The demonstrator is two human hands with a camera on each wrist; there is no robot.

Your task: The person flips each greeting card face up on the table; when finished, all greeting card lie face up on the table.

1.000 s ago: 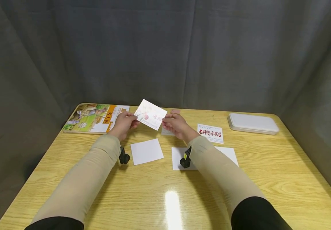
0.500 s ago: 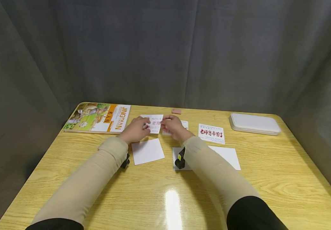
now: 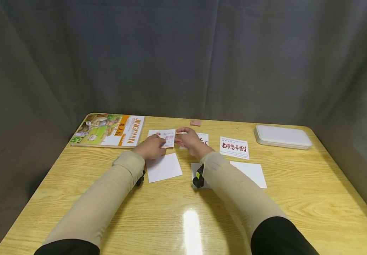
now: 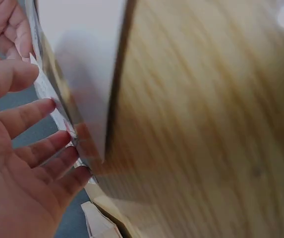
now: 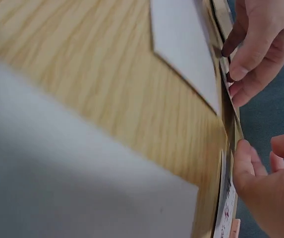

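Observation:
A small printed greeting card (image 3: 170,138) with pink flowers and red characters lies near the back of the table. My left hand (image 3: 152,146) rests on its lower left part, fingertips touching the surface and covering some of the print. In the left wrist view the fingers (image 4: 30,116) are spread and fairly straight against the card. At the card's right edge is my right hand (image 3: 190,140), its fingers loosely bent; one fingertip touches or nearly touches that edge. Behind the right hand a second printed card (image 3: 204,138) is partly hidden.
A blank white card (image 3: 163,168) lies just in front; another white sheet (image 3: 250,173) is partly under the right forearm. Farther right are a red-lettered card (image 3: 234,147) and a white case (image 3: 283,136). A picture book (image 3: 107,130) sits back left, a pink eraser-like block (image 3: 195,123) behind.
The card, held up tilted between both hands a second ago, has come down onto the table and shifted slightly left. My right fingers have loosened from its edge.

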